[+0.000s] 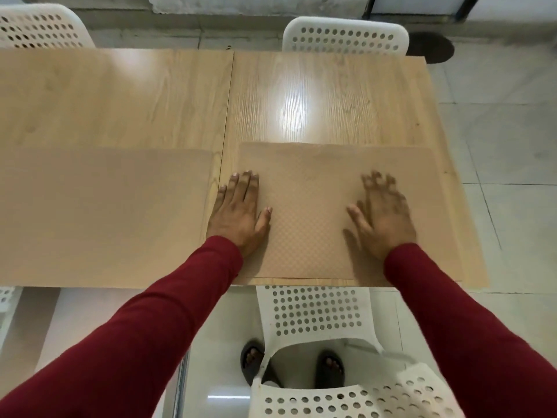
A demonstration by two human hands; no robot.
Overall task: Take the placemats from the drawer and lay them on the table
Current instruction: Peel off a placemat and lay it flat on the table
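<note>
A tan textured placemat (pixel 310 188) lies flat on the right half of the wooden table (pixel 301 95), near the front edge. My left hand (pixel 239 211) presses flat on its left edge, fingers straight. On the mat's right part my right hand (pixel 381 215) rests with fingers spread; it is blurred by motion. A second tan placemat (pixel 105 212) lies flat on the left half of the table, apart from both hands. The drawer is out of view.
White perforated chairs stand at the far side (pixel 345 34), the far left (pixel 39 25) and right below me (pixel 316 315). The table's front edge runs just under my wrists. Tiled floor (pixel 506 131) lies to the right.
</note>
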